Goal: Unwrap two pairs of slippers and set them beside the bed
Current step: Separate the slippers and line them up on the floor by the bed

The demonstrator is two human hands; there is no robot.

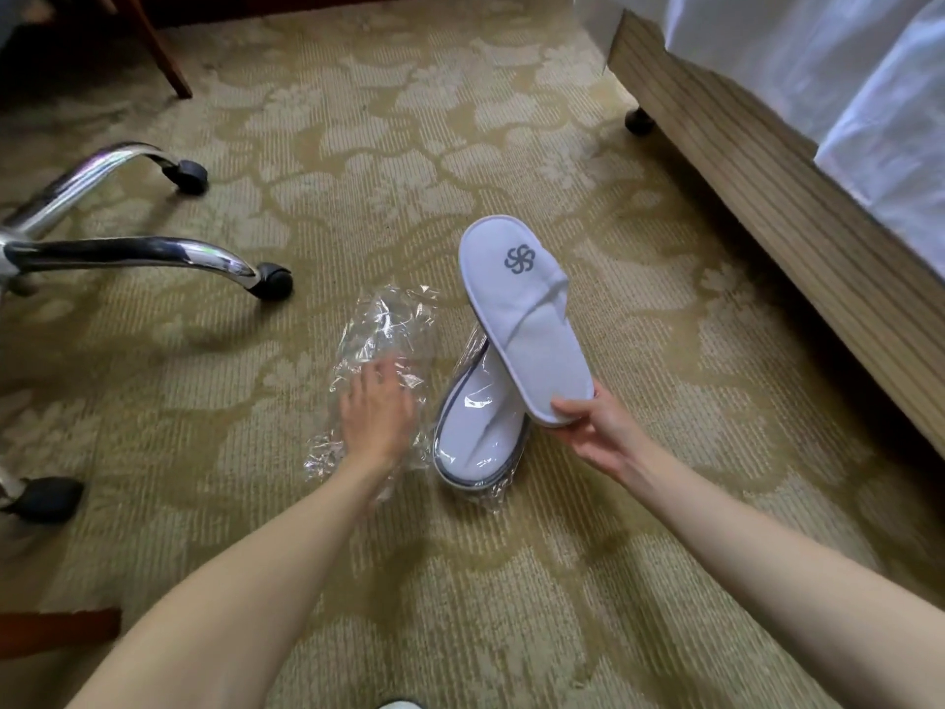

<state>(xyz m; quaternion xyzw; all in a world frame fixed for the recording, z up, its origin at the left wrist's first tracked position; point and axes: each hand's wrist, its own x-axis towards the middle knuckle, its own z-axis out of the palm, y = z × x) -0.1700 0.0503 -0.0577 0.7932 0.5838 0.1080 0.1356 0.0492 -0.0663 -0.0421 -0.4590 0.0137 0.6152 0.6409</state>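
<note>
My right hand point(588, 427) grips the heel of an unwrapped white slipper point(521, 319) with a grey flower logo on its toe, holding it above the carpet. Below it a second pair of slippers point(480, 432), still in clear plastic, lies on the floor. An empty, crumpled clear wrapper point(388, 319) lies to its left. My left hand point(378, 406) hovers over that wrapper with fingers spread and slightly blurred. The bed point(767, 171) runs along the right, its white sheet hanging over a striped base.
An office chair's chrome legs point(133, 248) with black castors stand at the left. A wooden furniture leg point(158, 48) is at the top left. A bed castor point(639, 122) shows under the bed's base. Patterned carpet point(716, 401) lies between the slippers and the bed.
</note>
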